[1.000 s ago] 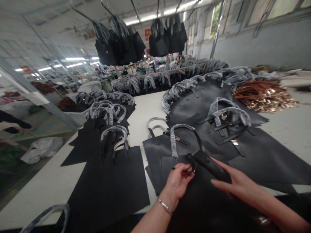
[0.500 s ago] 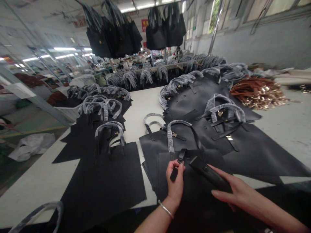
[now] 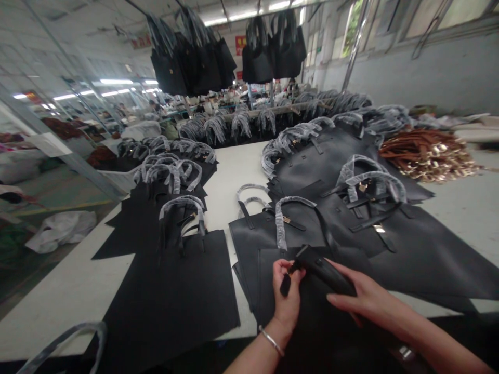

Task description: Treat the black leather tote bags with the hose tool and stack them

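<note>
My left hand (image 3: 287,291) pinches a short black strap (image 3: 286,284) near the top of a black tote bag (image 3: 273,259) lying flat on the table. A small metallic glint shows at the fingertips. My right hand (image 3: 356,293) is wrapped round a black handheld tool (image 3: 325,271) shaped like a hair clipper. The tool's front end is right at the strap, close to my left fingers; whether they touch I cannot tell. Behind the strap stands the bag's handle (image 3: 281,228), wrapped in clear plastic.
Left of my hands lies another black bag (image 3: 198,285), with more bags (image 3: 152,208) stacked behind it. Further bags (image 3: 413,244) overlap on the right. A pile of brown straps with gold hardware (image 3: 429,153) lies at back right. Black bags (image 3: 195,57) hang from a rail overhead.
The tool in my right hand has moved left onto the strap, closing the gap to my left hand. The whole view has shifted slightly.
</note>
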Demonstrator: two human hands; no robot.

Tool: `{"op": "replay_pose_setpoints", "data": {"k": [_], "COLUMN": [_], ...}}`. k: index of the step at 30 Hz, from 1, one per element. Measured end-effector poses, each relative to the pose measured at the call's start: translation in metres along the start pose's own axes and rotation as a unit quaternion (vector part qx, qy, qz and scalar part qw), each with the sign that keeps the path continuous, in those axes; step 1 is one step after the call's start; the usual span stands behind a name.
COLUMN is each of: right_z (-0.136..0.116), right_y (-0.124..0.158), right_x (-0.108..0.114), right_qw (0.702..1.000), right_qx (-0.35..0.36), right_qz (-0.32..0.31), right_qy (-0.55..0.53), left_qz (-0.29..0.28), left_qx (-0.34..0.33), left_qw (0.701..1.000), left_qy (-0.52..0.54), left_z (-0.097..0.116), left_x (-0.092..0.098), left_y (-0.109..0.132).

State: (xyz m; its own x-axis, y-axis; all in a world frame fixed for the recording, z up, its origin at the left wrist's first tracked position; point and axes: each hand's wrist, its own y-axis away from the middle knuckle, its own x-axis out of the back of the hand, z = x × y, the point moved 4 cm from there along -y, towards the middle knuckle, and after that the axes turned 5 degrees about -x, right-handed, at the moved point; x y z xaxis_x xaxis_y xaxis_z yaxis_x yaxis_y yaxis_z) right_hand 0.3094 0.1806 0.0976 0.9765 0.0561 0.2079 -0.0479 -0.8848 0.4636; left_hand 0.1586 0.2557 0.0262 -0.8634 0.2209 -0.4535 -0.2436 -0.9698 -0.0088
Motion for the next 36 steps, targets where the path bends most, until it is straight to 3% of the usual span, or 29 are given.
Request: {"op": "replay_pose_setpoints", "data": {"k": [4, 10, 13, 15, 17, 19, 23, 27, 29, 32, 34, 36], "right_z": [0.003, -0.004, 0.002, 0.008, 0.011, 0.009, -0.006, -0.015, -0.008, 0.01, 0.025, 0.04], "right_y": [0.0, -0.006, -0.001, 0.002, 0.002, 0.0, 0.004, 0.029, 0.046, 0.071, 0.085, 0.097], "right_x": [-0.005, 0.016, 0.022, 0.02, 0.018, 0.017, 0.037, 0.076, 0.093, 0.106, 0.106, 0.105], "right_qw": [0.999, 0.996, 0.997, 0.997, 0.997, 0.997, 0.992, 0.978, 0.968, 0.956, 0.955, 0.953], "right_qx": [-0.023, -0.004, -0.024, -0.036, -0.034, -0.02, -0.001, 0.017, -0.005, -0.042, -0.049, -0.058], "right_qz": [-0.03, 0.082, 0.058, 0.042, 0.035, 0.037, 0.099, 0.198, 0.245, 0.288, 0.293, 0.296], "right_qy": [0.006, 0.028, 0.034, 0.044, 0.052, 0.06, 0.08, 0.06, 0.049, 0.023, -0.002, -0.015], "left_qz": [-0.012, 0.003, -0.018, -0.06, -0.119, -0.181, -0.261, -0.235, -0.213, -0.28, -0.359, -0.392], "left_qx": [0.018, 0.068, 0.044, -0.011, -0.081, -0.131, -0.154, -0.157, -0.19, -0.248, -0.267, -0.265], "left_qw": [1.0, 0.997, 0.998, 0.988, 0.952, 0.892, 0.761, 0.607, 0.551, 0.529, 0.538, 0.557], "left_qy": [0.004, 0.031, -0.036, -0.14, -0.271, -0.392, -0.573, -0.743, -0.784, -0.761, -0.714, -0.683], "left_z": [-0.002, -0.009, -0.006, 0.001, 0.009, 0.013, 0.019, 0.046, 0.063, 0.073, 0.064, 0.043], "left_x": [0.0, 0.002, 0.001, -0.002, -0.007, -0.01, -0.003, 0.007, -0.001, -0.032, -0.057, -0.077], "left_y": [-0.001, -0.003, -0.002, 0.002, 0.007, 0.011, 0.005, -0.014, -0.02, -0.014, -0.005, -0.001]}}
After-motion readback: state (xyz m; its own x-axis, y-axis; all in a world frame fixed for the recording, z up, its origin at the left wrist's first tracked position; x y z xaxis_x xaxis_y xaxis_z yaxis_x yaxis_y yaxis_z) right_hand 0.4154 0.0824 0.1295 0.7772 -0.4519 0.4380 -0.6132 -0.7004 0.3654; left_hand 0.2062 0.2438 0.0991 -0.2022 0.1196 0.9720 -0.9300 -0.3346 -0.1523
